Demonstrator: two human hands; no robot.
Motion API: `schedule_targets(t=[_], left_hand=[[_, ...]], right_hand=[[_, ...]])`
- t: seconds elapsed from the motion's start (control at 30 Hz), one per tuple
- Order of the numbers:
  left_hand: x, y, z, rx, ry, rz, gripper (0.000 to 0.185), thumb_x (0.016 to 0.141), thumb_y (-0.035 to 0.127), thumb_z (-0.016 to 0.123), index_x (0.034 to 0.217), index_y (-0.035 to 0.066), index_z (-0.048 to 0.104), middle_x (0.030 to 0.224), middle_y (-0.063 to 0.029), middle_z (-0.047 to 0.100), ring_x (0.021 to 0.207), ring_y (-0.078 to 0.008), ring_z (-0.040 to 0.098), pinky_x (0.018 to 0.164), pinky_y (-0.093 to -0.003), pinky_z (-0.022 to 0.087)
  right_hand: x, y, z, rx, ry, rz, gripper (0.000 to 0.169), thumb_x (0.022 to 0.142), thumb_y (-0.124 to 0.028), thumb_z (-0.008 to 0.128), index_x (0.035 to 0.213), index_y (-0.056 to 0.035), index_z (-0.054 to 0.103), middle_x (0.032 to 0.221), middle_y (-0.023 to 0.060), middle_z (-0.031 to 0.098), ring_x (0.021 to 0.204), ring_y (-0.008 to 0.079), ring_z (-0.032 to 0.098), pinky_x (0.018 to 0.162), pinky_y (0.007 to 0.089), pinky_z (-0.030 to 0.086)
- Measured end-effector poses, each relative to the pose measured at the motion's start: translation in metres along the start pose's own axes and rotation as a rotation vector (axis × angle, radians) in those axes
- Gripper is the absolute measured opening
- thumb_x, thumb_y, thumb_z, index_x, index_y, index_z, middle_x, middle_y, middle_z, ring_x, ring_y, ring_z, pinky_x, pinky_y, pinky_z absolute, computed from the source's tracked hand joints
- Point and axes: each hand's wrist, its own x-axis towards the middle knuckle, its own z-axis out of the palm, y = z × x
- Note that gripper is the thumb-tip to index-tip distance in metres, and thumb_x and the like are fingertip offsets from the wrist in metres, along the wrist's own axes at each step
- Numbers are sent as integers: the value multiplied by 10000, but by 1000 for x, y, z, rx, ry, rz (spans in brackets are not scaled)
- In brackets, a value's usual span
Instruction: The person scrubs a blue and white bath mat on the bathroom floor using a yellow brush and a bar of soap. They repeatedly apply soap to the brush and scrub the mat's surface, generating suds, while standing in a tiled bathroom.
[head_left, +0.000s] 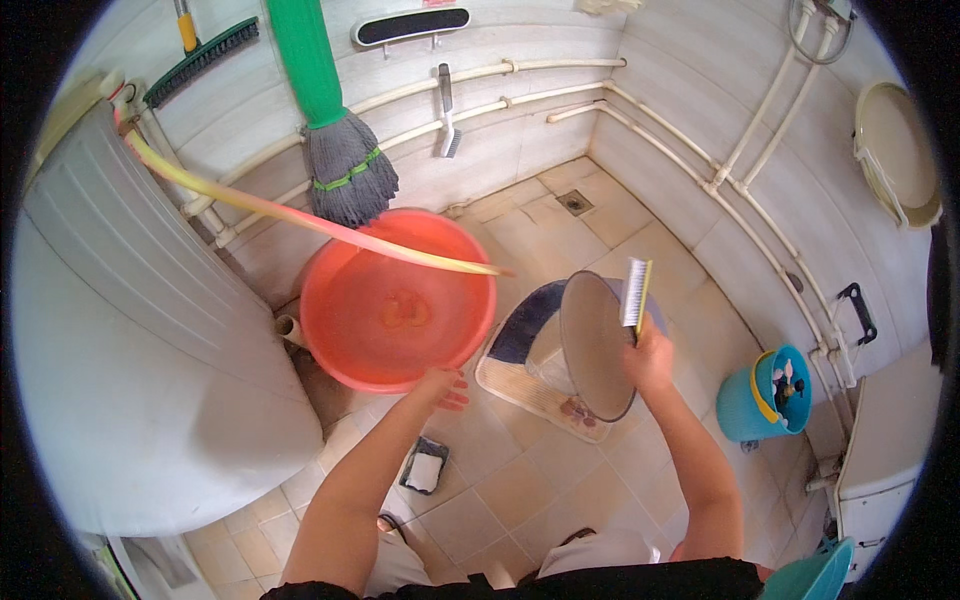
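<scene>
In my right hand (651, 360) is a scrubbing brush (635, 292) with white bristles and a yellowish back, raised beside the rim of a tilted grey-brown bucket (598, 345); whether that hand also touches the rim I cannot tell. The bucket lies over a washboard (525, 390) with a dark blue upper part and a ribbed beige surface. My left hand (450, 388) holds nothing, its fingers apart, at the near rim of a red plastic basin (397, 315). A yellow and pink hose (322, 225) crosses above the basin. A white bar of soap (425, 471) sits in a dark dish near my feet.
A covered appliance (150, 337) stands at the left. A grey mop (349, 165) hangs behind the basin. At the right are a turquoise bucket (739, 405) with small items and a white cabinet (881, 442). Pipes (660, 142) run along the walls; a floor drain (574, 202) lies near the corner.
</scene>
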Motion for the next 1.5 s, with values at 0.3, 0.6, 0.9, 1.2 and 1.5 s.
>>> schedule_targets(t=[0.3, 0.6, 0.9, 1.2, 1.5], left_hand=[[-51, 35, 12, -67, -274, -125, 667, 797, 368, 628, 1318, 45, 364, 1213, -222, 509, 980, -358, 590, 682, -485, 546], [-83, 47, -63, 10, 155, 41, 356, 679, 108, 589, 1010, -20, 578, 911, -159, 621, 822, -307, 620, 675, -474, 550], [-103, 25, -146, -340, 400, 128, 327, 694, 92, 547, 999, -27, 534, 892, -136, 597, 778, -289, 621, 662, -425, 567], [-54, 43, -120, -802, 681, 330, 412, 777, -3, 555, 1165, -68, 431, 1151, -179, 497, 985, -319, 557, 678, -458, 590], [-6, -1, -151, -552, 484, 206, 534, 853, 311, 585, 1199, -55, 410, 1130, -176, 525, 821, -305, 623, 643, -403, 573]], right_hand=[[-5, 13, 22, 1021, -129, 507, 270, 672, 37, 555, 936, -16, 536, 702, -8, 548, 596, 130, 529, 546, 269, 438], [-22, -13, 52, 977, -570, 625, 215, 848, -277, 599, 843, -89, 496, 652, -10, 477, 474, 73, 419, 407, 232, 354], [-37, -54, 60, 269, -887, 35, 285, 841, -194, 476, 1088, -54, 497, 823, 213, 596, 702, 349, 606, 603, 450, 469], [-13, -111, 151, -17, -747, -246, 407, 828, -197, 513, 1219, -93, 466, 902, 205, 633, 823, 341, 623, 700, 440, 499], [16, -162, 248, -381, -845, -273, 246, 783, -169, 541, 974, -75, 663, 924, 115, 676, 839, 240, 666, 670, 383, 533]])
